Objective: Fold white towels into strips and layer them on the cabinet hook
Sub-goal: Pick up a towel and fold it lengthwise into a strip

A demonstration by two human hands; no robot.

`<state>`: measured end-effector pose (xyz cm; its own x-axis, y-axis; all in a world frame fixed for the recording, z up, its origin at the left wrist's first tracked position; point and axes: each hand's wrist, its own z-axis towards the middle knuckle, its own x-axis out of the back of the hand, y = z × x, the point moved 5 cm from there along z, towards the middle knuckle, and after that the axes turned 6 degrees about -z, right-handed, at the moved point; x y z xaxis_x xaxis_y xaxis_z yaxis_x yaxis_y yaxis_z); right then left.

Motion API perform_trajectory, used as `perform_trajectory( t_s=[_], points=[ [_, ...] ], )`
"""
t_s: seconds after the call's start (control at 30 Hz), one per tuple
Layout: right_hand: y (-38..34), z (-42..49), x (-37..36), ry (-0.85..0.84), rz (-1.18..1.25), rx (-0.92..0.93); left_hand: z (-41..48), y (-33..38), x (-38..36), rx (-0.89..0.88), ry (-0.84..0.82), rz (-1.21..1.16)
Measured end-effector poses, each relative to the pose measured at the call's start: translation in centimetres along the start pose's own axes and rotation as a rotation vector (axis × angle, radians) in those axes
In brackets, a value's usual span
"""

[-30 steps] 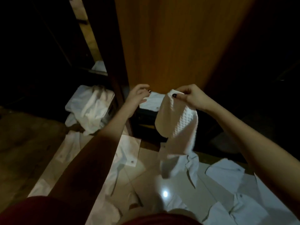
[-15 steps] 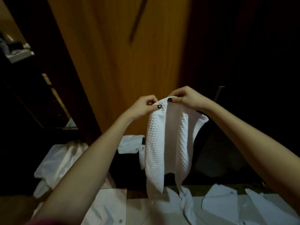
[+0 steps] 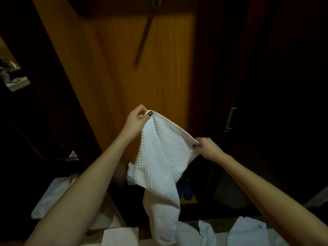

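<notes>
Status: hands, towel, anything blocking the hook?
Left hand, right hand pinch white towel at top corners. Towel hangs loose, no strip yet. Nothing between it and hook.

The white towel's (image 3: 159, 166) lower end ran off the bottom edge; the metal fitting (image 3: 156, 1) above was cropped and dim.

The towel (image 3: 159, 157) is white waffle-weave cloth, matt and bumpy all over, with a flat, smooth hem band along its top edge. The cabinet door (image 3: 124, 68) looks like orange-brown wood with a fine straight grain and a soft satin sheen, not really glossy, while the handle (image 3: 230, 119) off to the right is pale metal with a dull shine. The other white cloths (image 3: 248, 231) down low look smoother and flatter, just plain matt fabric.
</notes>
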<state>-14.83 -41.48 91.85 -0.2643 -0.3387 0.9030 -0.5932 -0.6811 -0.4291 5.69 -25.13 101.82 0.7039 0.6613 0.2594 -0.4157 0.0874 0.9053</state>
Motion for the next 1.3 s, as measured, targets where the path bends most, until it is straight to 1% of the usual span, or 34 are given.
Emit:
perform_trajectory(
  t_s=[0.1, 0.2, 0.3, 0.37, 0.43, 0.5, 0.57, 0.67, 0.77, 0.83, 0.93, 1.03, 1.13, 1.23, 1.3],
  points=[
    [-0.7, -0.2, 0.4, 0.121, 0.066, 0.056, 0.5, -0.8, 2.0, 0.072, 0.141, 0.009],
    [-2.6, -0.2, 1.6, 0.176, 0.055, 0.197, 0.6, -1.9, 3.5, 0.204, 0.316, -0.037],
    [-4.6, -0.4, 2.8, 0.214, 0.014, 0.364, 0.2, -2.5, 3.7, 0.313, 0.406, -0.265],
    [-5.7, -0.9, 3.2, 0.204, 0.015, 0.482, 0.0, -2.5, 3.4, 0.352, 0.456, -0.443],
    [-6.8, -1.2, 3.0, 0.158, -0.079, 0.593, -0.1, -2.2, 2.9, 0.37, 0.516, -0.61],
    [-7.8, -1.2, 2.6, 0.132, -0.201, 0.632, -0.1, -1.9, 2.0, 0.397, 0.56, -0.714],
    [-8.4, -1.0, 2.2, 0.124, -0.247, 0.601, 0.0, -1.4, 0.7, 0.427, 0.566, -0.792],
    [-9.0, -1.0, 0.7, 0.104, -0.252, 0.463, 0.0, -0.4, -1.6, 0.483, 0.55, -0.92],
    [-9.8, -0.9, -0.7, 0.175, -0.092, 0.307, -0.6, 0.1, -3.6, 0.531, 0.532, -1.064],
    [-10.5, -1.0, -1.0, 0.255, 0.072, 0.216, -1.4, 0.5, -4.5, 0.541, 0.493, -1.081],
    [-10.8, -0.9, -0.4, 0.345, 0.304, 0.088, -2.4, 0.9, -4.6, 0.546, 0.467, -1.059],
    [-11.0, -0.9, -0.1, 0.349, 0.364, 0.052, -3.1, 1.6, -4.1, 0.563, 0.377, -1.003],
    [-11.3, -1.2, 0.1, 0.328, 0.455, 0.096, -3.6, 2.1, -2.8, 0.563, 0.289, -0.849],
    [-12.1, -2.3, -0.1, 0.247, 0.578, 0.166, -3.9, 2.5, -1.1, 0.547, 0.266, -0.74],
    [-12.3, -2.8, -0.1, 0.253, 0.636, 0.17, -4.2, 2.9, -0.5, 0.524, 0.239, -0.675]
  ],
)
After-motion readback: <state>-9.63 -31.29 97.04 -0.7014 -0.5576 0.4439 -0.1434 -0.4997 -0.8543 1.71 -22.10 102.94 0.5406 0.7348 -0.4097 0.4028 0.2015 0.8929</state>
